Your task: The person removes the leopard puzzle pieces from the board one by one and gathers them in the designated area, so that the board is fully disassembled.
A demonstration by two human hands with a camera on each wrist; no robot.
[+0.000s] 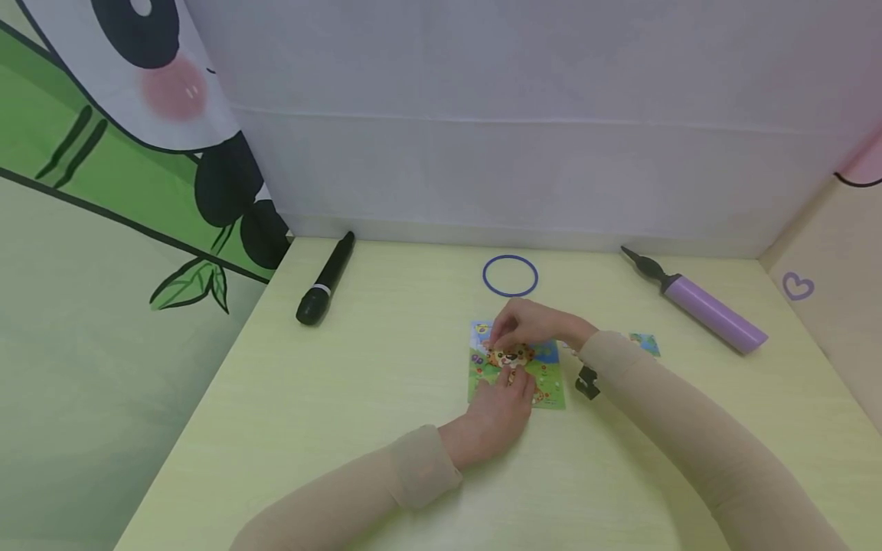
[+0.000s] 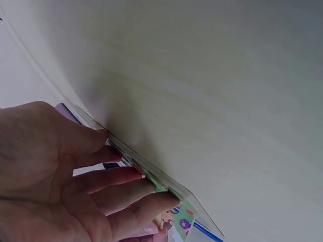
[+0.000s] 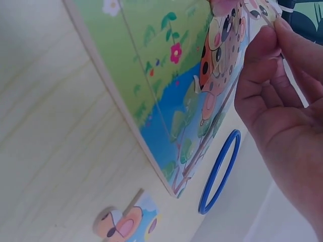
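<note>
A flat jigsaw puzzle board (image 1: 551, 383) with a cartoon leopard in a green and blue scene lies on the table. Over its upper left part, my right hand (image 1: 527, 321) pinches a puzzle piece (image 3: 260, 10) between thumb and index finger; the right wrist view shows spots on this piece. My left hand (image 1: 498, 413) rests its fingertips on the board's lower middle, fingers extended and slightly bent. In the left wrist view, those fingers (image 2: 136, 201) touch the board close to its edge. Both hands partly cover the picture.
Loose puzzle pieces (image 1: 645, 343) lie right of the board, partly behind the right forearm. A small dark object (image 1: 588, 383) shows beside that wrist. Farther back are a black microphone (image 1: 327, 279), a blue ring (image 1: 510, 296) and a purple hand pump (image 1: 713, 312). White cloth (image 1: 482, 176) hangs behind.
</note>
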